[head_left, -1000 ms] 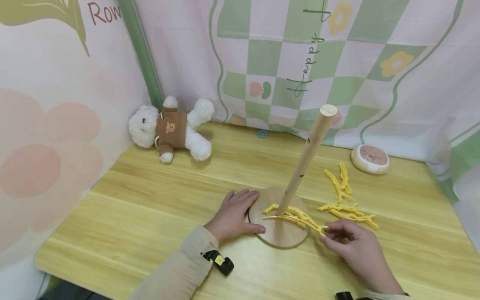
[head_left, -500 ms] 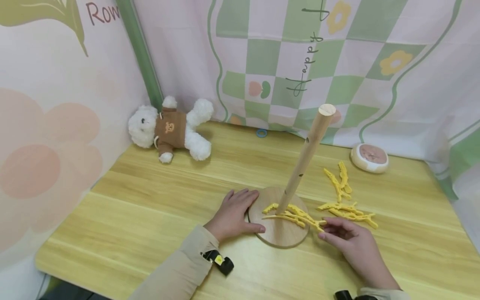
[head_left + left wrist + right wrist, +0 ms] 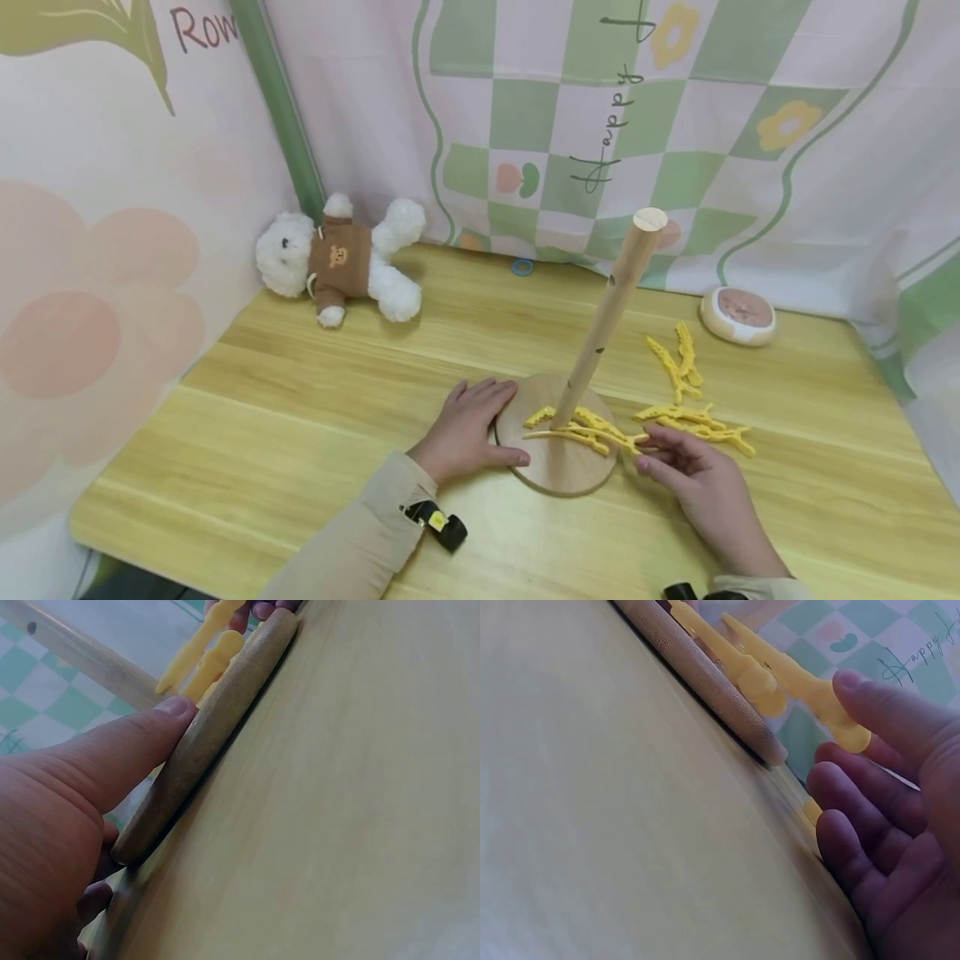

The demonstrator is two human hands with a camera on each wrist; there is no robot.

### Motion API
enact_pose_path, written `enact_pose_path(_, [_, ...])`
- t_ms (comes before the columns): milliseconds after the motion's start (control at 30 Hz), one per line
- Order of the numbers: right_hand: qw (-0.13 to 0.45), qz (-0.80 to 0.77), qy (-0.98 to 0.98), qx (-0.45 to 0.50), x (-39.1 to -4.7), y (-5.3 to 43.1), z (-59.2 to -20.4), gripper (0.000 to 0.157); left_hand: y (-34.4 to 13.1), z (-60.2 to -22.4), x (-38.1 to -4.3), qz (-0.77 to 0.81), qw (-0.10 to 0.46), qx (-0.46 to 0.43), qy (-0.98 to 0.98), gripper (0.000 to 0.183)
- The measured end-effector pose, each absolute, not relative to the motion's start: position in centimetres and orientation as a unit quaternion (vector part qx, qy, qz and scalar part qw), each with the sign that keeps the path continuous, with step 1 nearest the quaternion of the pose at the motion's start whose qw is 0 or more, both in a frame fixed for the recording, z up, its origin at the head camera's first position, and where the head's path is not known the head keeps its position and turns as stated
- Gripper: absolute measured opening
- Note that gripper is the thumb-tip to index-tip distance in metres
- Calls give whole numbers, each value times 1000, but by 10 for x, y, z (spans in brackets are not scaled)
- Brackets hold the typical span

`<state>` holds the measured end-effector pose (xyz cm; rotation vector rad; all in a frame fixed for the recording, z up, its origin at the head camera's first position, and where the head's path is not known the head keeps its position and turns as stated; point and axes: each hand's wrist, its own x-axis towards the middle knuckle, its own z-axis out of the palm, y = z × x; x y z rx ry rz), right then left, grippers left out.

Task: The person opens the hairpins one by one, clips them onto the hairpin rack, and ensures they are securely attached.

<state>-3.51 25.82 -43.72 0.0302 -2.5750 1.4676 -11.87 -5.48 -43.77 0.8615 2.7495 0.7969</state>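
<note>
A wooden peg stand has an upright post (image 3: 609, 318) on a round base (image 3: 558, 475). My left hand (image 3: 472, 425) rests at the base's left edge. Its thumb lies on the rim, and its fingers stretch along the side. With thumb and fingertips, my right hand (image 3: 701, 479) pinches the forked end of a yellow hair clip (image 3: 592, 437), held over the base in front of the post. In the right wrist view, that clip (image 3: 802, 679) hangs above the round base. Other yellow hair clips (image 3: 540, 417) lie on the base around the foot of the post, partly overlapped.
Several more yellow hair clips (image 3: 693, 423) lie right of the stand, including a pair (image 3: 678, 362) farther back. A white and pink oval object (image 3: 738, 315) stands behind them. A plush toy (image 3: 341, 258) lies at the back left, a blue ring (image 3: 522, 267) near the curtain.
My right hand has shifted slightly left and up with the hair clip in its fingers. The post leans a little more to the left in view. My left hand stays put.
</note>
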Motion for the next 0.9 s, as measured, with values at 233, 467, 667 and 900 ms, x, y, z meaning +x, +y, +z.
enact_pose_path(233, [77,490,-868,-15,-36,259,-434,39,-56,-438,-118,261,73,288,918,101])
enact_pose_path(467, [61,485,-872,7,-31,263,-432,41,-56,-437,-118,262,71,291,917,101])
enact_pose_path(667, [31,519,-854,5,-28,266,-431,41,-55,-437,-118,262,70,289,918,101])
enact_pose_path(900, [22,508,-861,0,-28,267,-430,41,-55,-437,-118,260,73,287,919,101])
